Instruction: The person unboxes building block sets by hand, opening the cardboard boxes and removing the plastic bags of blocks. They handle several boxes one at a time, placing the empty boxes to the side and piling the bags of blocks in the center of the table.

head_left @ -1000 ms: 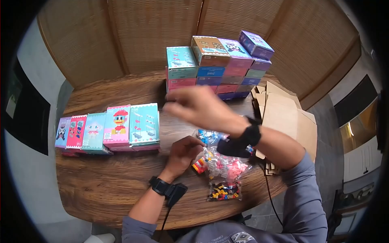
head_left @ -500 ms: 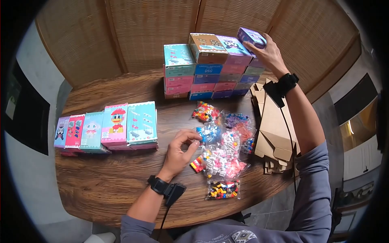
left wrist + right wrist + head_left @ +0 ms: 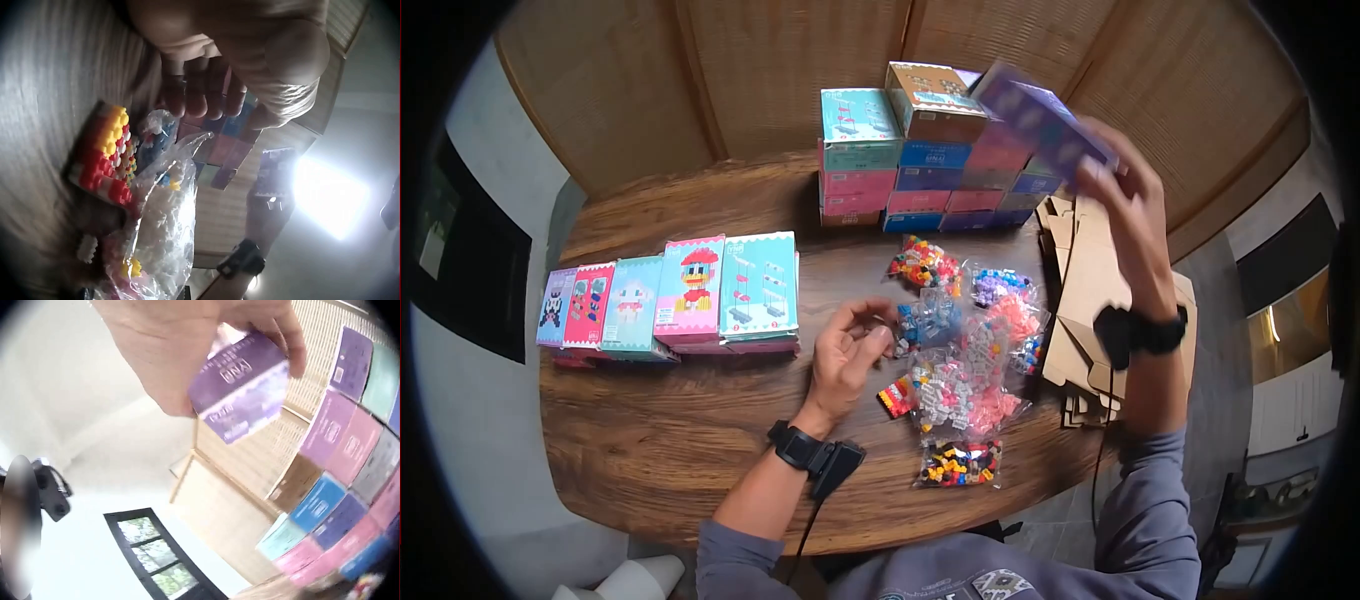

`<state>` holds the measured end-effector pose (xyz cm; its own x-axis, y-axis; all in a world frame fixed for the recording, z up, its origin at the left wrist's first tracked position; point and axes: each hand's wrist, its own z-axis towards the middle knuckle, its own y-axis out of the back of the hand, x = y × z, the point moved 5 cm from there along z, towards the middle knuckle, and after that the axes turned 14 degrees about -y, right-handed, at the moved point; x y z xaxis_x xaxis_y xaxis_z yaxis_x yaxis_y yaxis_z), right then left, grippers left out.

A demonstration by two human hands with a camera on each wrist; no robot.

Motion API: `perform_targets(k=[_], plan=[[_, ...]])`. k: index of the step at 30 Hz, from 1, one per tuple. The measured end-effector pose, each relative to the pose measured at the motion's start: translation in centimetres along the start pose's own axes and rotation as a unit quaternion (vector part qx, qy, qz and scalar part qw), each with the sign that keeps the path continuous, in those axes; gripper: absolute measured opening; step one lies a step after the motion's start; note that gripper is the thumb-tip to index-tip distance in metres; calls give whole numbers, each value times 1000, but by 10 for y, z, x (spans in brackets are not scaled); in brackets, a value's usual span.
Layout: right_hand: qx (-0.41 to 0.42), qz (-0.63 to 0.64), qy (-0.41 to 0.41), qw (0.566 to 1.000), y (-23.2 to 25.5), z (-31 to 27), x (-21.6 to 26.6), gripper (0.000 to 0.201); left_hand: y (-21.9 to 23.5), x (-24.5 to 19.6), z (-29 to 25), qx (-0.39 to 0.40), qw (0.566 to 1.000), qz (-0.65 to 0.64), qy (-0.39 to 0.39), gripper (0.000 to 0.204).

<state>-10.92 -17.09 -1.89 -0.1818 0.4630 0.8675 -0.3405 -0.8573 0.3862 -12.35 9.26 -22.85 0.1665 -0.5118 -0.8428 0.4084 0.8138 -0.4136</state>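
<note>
My right hand [image 3: 1135,215] grips a purple box [image 3: 1045,125] by its end, tilted in front of the right side of the stacked boxes [image 3: 860,155]. The right wrist view shows the purple box [image 3: 240,384] between thumb and fingers. My left hand [image 3: 847,362] hovers palm inward with loosely bent fingers, left of the blue-piece bag [image 3: 928,318], holding nothing. Beside it lie a small red and yellow brick piece [image 3: 895,397] and a bag of white and pink pieces [image 3: 948,395]. The left wrist view shows that brick piece [image 3: 105,156] below the fingers.
A row of upright boxes [image 3: 632,305] stands at the left of the wooden table [image 3: 690,450]. Flattened cardboard [image 3: 1090,280] lies at the right. More bags of pieces, one red and yellow [image 3: 924,265] and one black and yellow [image 3: 960,463], lie mid-table. A folding screen stands behind.
My right hand reached to the top right of the stack, took hold of the purple box and lifted it off toward me. My left hand stays in nearly the same place.
</note>
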Motion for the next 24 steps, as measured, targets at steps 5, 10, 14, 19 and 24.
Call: perform_targets(k=[5,10,14,19,24], plan=[[189,68,-94,975,-36,-68,-19,58,-5,-3,6,1,996,-88,-28,94],[212,-17,-53,976,-67,-92,-35,69,-20,-9,5,27,990,-138,-8,112],[189,45,11,981,-79,-97,-41,74,-15,-6,7,69,998,-16,-1,107],[170,13,114,979,-74,-99,-42,68,-13,-6,3,8,999,-45,19,102],[143,-15,177,974,-71,-107,-53,54,-8,-5,1,2,1000,-28,6,98]])
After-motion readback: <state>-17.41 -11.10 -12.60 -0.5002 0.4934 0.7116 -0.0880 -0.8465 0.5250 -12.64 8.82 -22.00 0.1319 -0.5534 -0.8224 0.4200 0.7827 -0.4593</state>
